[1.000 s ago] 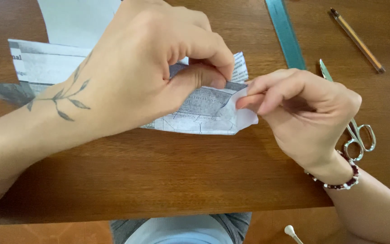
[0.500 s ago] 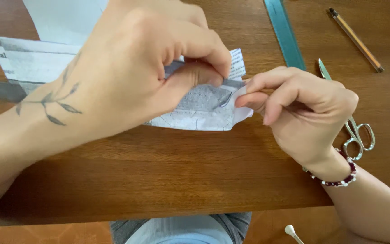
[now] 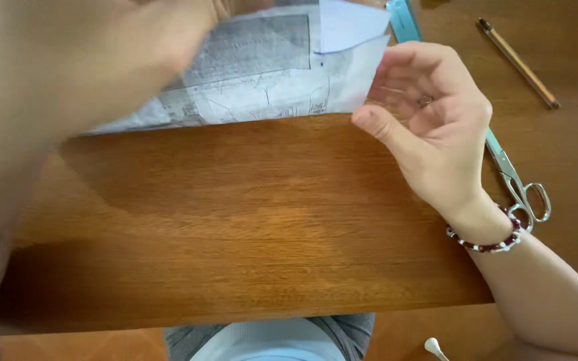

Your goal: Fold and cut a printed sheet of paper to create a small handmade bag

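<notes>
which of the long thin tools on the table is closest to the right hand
The scissors: their blades run right behind the right hand. The teal ruler and brown pencil lie farther up the table.

Both hands [image 3: 429, 127] on folded newspaper [image 3: 255, 73]

Folded paper sheet [image 3: 262, 67] at the far side of the table [image 3: 249, 220], between the two hands; left hand [image 3: 88, 60] on its left part, close to the camera and blurred; right hand [image 3: 436, 127] at its right edge, thumb just beside the lower corner; scissors [image 3: 516, 180] right of and partly under the right hand; ruler [image 3: 404, 19] behind that hand; pencil [image 3: 518, 63] far right, apart from the scissors; bracelet [image 3: 486, 241] on the right wrist.
</notes>
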